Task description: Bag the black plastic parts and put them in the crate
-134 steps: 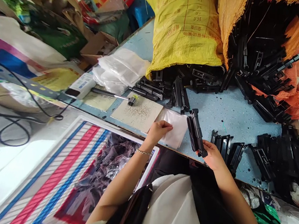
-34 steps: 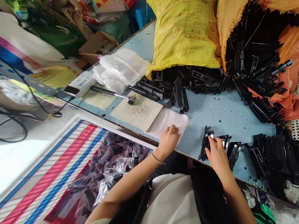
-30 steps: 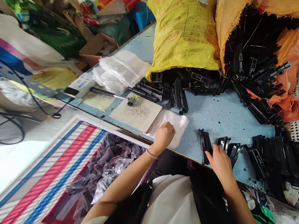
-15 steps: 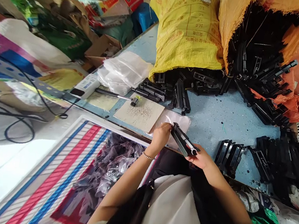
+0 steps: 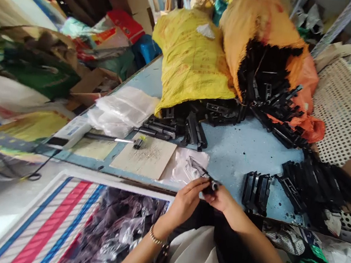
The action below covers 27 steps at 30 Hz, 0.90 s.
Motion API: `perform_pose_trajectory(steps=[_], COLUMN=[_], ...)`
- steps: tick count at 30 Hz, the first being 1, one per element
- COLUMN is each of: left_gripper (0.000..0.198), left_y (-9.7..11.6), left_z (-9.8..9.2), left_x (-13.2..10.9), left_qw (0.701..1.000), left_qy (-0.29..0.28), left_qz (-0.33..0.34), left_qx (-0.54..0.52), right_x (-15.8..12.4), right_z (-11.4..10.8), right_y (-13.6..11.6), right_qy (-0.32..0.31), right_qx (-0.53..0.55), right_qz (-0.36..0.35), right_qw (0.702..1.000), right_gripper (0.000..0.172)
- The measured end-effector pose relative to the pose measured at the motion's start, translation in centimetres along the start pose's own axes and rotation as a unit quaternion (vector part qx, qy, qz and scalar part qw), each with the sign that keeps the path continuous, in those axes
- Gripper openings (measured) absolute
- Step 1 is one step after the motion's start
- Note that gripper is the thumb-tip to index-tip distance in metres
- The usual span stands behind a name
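Observation:
My left hand (image 5: 187, 197) and my right hand (image 5: 221, 197) meet at the near edge of the blue table (image 5: 240, 148). Between them is a long black plastic part (image 5: 210, 183), partly inside a small clear plastic bag (image 5: 194, 168). My right hand grips the part's near end. My left hand pinches the bag's mouth around it. A flat stack of clear bags (image 5: 183, 169) lies on the table just behind my hands. Two or three black parts (image 5: 256, 190) lie side by side to the right of my right hand.
A yellow sack (image 5: 192, 61) and an orange sack (image 5: 264, 35) spill black parts at the back. More parts (image 5: 312, 184) are heaped at the right by a perforated white basket (image 5: 346, 122). A hammer (image 5: 113, 139) and board (image 5: 145, 157) lie left. A striped bag (image 5: 93, 224) of packed parts stands below.
My right hand took a black part from the table and brought it to my left hand, which lifted a clear bag off the stack. The part now sits partly in the bag. The view has tilted upward.

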<state>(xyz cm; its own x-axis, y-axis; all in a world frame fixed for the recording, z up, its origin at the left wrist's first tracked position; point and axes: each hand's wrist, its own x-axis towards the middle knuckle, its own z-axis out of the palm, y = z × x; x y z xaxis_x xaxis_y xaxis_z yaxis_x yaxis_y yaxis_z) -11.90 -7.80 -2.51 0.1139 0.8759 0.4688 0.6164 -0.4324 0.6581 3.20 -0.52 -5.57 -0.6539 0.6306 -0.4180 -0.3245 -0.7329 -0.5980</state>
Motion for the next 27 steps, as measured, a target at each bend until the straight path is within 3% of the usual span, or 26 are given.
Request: perform_pose_trajectory(steps=[3, 6, 8, 11, 15, 17, 19, 20, 21, 22, 24, 26, 27], left_gripper=[0.034, 0.042, 0.060, 0.079, 0.069, 0.051, 0.038, 0.034, 0.033, 0.032, 0.028, 0.021, 0.016], left_y=[-0.9, -2.4, -2.5, -0.9, 2.3, 3.3, 3.3, 2.9, 2.3, 1.5, -0.7, -2.7, -3.4], left_z=[-0.2, -0.4, -0.1, 0.9, 1.2, -0.4, -3.6, -5.6, -7.6, -9.4, -11.7, -11.8, -11.2], left_x=[-0.6, -0.4, -0.1, 0.7, 1.8, 1.6, 0.3, -0.9, -2.4, -4.2, -7.9, -11.2, -12.4], left_qw=[0.992, 0.979, 0.978, 0.990, 0.985, 0.987, 0.989, 0.987, 0.980, 0.969, 0.937, 0.873, 0.834], left_qy=[0.053, 0.048, 0.038, -0.011, -0.132, -0.133, -0.141, -0.159, -0.192, -0.226, -0.299, -0.378, -0.416], left_qz=[-0.071, -0.087, -0.071, -0.006, 0.107, 0.087, 0.025, -0.016, -0.057, -0.090, -0.175, -0.295, -0.345], left_qx=[0.094, 0.179, 0.193, 0.143, 0.042, 0.023, 0.020, 0.022, 0.026, 0.031, 0.047, 0.087, 0.110], right_x=[-1.1, -2.1, -2.3, -2.1, -3.3, -5.1, -7.4, -8.6, -9.7, -10.6, -11.9, -12.3, -12.1], right_z=[0.4, 0.4, 0.2, -0.1, 0.3, 0.9, 1.1, 0.9, 0.4, -0.3, -2.4, -4.9, -6.0], right_y=[-0.3, -0.6, -0.6, -0.4, -0.7, -1.7, -3.3, -4.3, -5.3, -6.3, -8.2, -9.5, -10.0], right_qy=[0.065, 0.102, 0.104, 0.119, 0.158, 0.097, 0.020, 0.011, 0.036, 0.094, 0.233, 0.296, 0.290], right_qx=[-0.004, 0.004, -0.024, -0.120, -0.281, -0.366, -0.437, -0.477, -0.529, -0.594, -0.725, -0.813, -0.845], right_qz=[-0.024, -0.055, -0.051, -0.046, -0.138, -0.134, -0.098, -0.087, -0.088, -0.098, -0.110, -0.107, -0.106], right_qw=[0.998, 0.993, 0.993, 0.984, 0.937, 0.916, 0.894, 0.875, 0.843, 0.793, 0.639, 0.489, 0.437], right_gripper=[0.038, 0.042, 0.044, 0.045, 0.028, 0.018, 0.023, 0.028, 0.031, 0.032, 0.033, 0.045, 0.054])
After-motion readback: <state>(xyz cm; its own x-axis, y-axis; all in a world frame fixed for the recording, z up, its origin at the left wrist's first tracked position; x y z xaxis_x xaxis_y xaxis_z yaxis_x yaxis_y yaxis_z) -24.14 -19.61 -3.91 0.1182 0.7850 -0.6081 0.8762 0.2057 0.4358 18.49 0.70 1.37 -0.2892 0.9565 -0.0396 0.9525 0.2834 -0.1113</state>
